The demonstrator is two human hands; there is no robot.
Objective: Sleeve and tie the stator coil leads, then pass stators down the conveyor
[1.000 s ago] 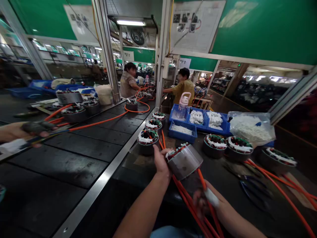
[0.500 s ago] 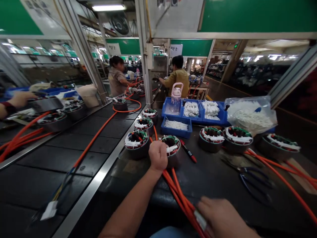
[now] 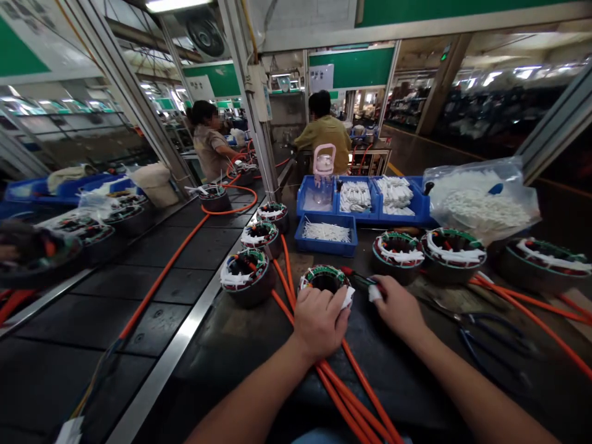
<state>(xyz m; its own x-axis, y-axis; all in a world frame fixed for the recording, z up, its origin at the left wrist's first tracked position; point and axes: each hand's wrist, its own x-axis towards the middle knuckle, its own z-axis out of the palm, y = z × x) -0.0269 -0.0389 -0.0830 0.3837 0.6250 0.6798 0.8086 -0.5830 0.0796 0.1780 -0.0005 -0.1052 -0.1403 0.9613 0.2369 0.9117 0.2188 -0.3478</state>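
In the head view, the left hand (image 3: 321, 324) is curled over the near rim of a wound ring (image 3: 326, 274), gripping it on the dark tabletop (image 3: 259, 351), with a white piece (image 3: 348, 298) at its fingers. The right hand (image 3: 401, 311), just to the right, has its thumb and fingers drawn together at the near end of a red-tipped marker (image 3: 361, 275); whether it grips the marker or only touches it, I cannot tell. Another white piece (image 3: 374, 293) shows at those fingertips. Orange cables (image 3: 345, 394) run under the left wrist toward the wearer. Beyond and left of the left hand, three more rings (image 3: 247, 277) stand in a row beside the metal edge of a black conveyor (image 3: 171, 308), which carries an orange cable. Straight beyond the hands sits a small blue tray (image 3: 327, 248) of thin white sticks, with larger blue bins (image 3: 358, 216) behind it, one holding a clear bottle (image 3: 323, 179). Past the right hand are two rings (image 3: 453, 256) side by side and a clear bag (image 3: 485, 203) of white pieces; to its right lies a blue-handled tool (image 3: 481, 336). Farther off, two people (image 3: 326, 132) are in view.
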